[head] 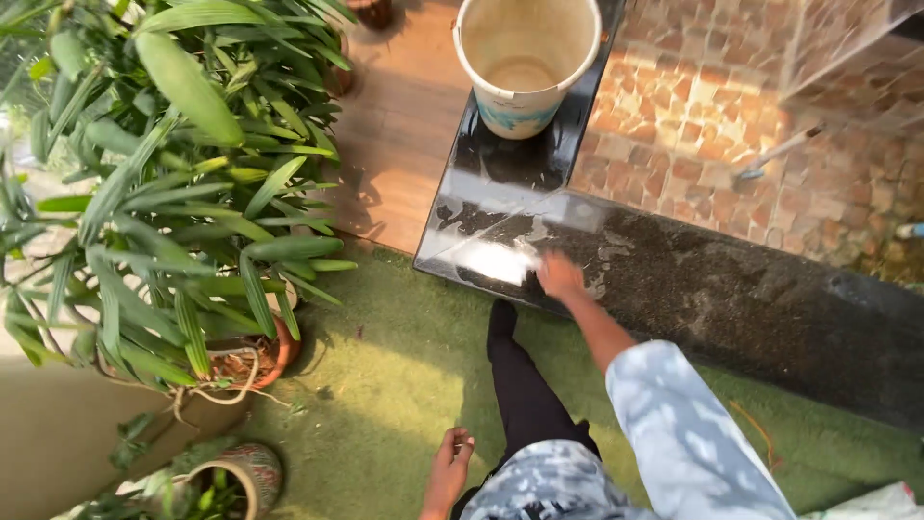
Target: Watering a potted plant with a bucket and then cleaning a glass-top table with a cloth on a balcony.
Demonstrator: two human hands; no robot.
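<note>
The right hand (560,276) lies flat, fingers together, on a pale cloth (496,260) on the wet black ledge (731,299). The cloth looks soft and blurred; its long axis runs along the ledge, toward the left end. The ledge is polished stone, long and narrow. A round cream bucket (526,60) stands upright farther on it. The left hand (449,467) hangs loosely curled, holding nothing, above green turf (385,385).

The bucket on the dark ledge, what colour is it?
The bucket is cream-white with a blue-green band low on its side, seen in the head view.
</note>
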